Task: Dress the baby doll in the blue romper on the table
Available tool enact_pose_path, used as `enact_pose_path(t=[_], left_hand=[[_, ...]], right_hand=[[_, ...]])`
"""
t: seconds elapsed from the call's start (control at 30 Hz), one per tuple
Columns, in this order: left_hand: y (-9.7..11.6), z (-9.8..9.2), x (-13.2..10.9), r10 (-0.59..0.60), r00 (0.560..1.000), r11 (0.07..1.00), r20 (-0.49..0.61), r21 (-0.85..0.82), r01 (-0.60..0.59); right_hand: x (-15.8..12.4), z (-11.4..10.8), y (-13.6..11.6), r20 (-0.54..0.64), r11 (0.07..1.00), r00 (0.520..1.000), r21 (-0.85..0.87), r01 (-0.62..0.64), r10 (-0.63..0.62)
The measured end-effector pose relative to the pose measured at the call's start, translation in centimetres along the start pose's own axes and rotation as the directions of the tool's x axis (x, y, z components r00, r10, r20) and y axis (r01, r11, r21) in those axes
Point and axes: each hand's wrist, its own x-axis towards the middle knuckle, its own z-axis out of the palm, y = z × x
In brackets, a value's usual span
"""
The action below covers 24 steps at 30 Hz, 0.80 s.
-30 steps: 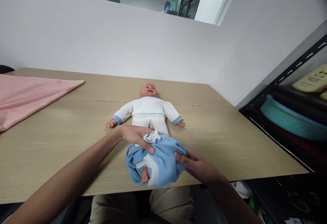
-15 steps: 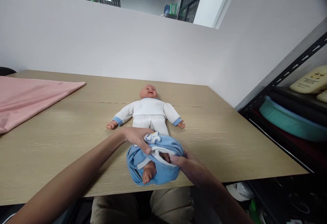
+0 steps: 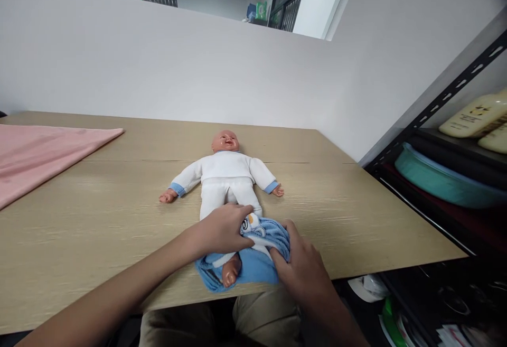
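Observation:
A baby doll (image 3: pixel 227 166) in a white top and white trousers lies on its back, head toward the wall. Bunched around its lower legs is a blue garment (image 3: pixel 257 270) with white trim and a cartoon patch. One bare foot (image 3: pixel 231 270) of the doll pokes out of an opening on the left; the other foot is hidden. My left hand (image 3: pixel 226 228) reaches over the doll's shins and grips the garment's upper edge beside the patch. On the right side, my right hand (image 3: pixel 303 260) pinches the same garment between thumb and fingers.
A pink cloth (image 3: pixel 47 157) lies at the left of the wooden table (image 3: pixel 138 231). Black shelving (image 3: pixel 439 93) on the right holds yellowish bottles (image 3: pixel 475 116) and a teal basin (image 3: pixel 443 178). A white wall (image 3: pixel 178 67) rises behind the table.
My left hand has shifted right across the garment toward the patch. My right hand has come up around its right side, and the opening there now looks folded over, hiding that foot.

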Motion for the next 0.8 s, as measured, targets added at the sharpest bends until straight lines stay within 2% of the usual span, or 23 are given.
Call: enact_pose_path(t=[0.1,0.2,0.3,0.43,0.57,0.67,0.73,0.8], left_hand=[[0.5,0.5,-0.2,0.045,0.999,0.997,0.002,0.062,-0.045],[0.4,0.7,-0.2,0.028,0.999,0.999,0.016,0.02,-0.028],[-0.2,1.0,-0.1,0.053,0.999,0.998,0.008,-0.045,-0.053],[-0.7,1.4,-0.1,0.139,0.99,0.983,-0.027,-0.118,-0.142],[-0.7,1.5,-0.2,0.151,0.988,0.978,0.009,-0.148,-0.148],[-0.5,1.5,-0.2,0.101,0.995,0.98,-0.004,-0.17,-0.1],[-0.3,1.5,-0.2,0.048,0.999,0.988,-0.007,-0.148,-0.048],[-0.2,1.4,-0.1,0.01,1.0,0.991,0.014,-0.132,-0.008]], right_hand=[[0.1,-0.5,0.5,0.126,0.991,0.992,0.133,-0.023,0.006],[0.2,-0.3,0.7,0.16,0.975,0.987,0.219,-0.042,0.007],[-0.1,0.2,0.8,0.095,0.99,0.995,0.131,-0.044,0.031],[-1.6,0.9,0.3,-0.027,0.997,0.997,0.046,0.07,-0.069],[-3.3,1.9,0.0,-0.167,0.986,0.972,-0.018,0.165,-0.166],[-3.6,2.8,0.7,-0.307,0.99,0.941,-0.035,0.136,-0.14],[-3.4,3.4,1.4,-0.316,0.995,0.944,-0.045,0.091,-0.101],[-3.2,3.9,2.1,-0.261,0.998,0.963,-0.032,0.06,-0.066]])
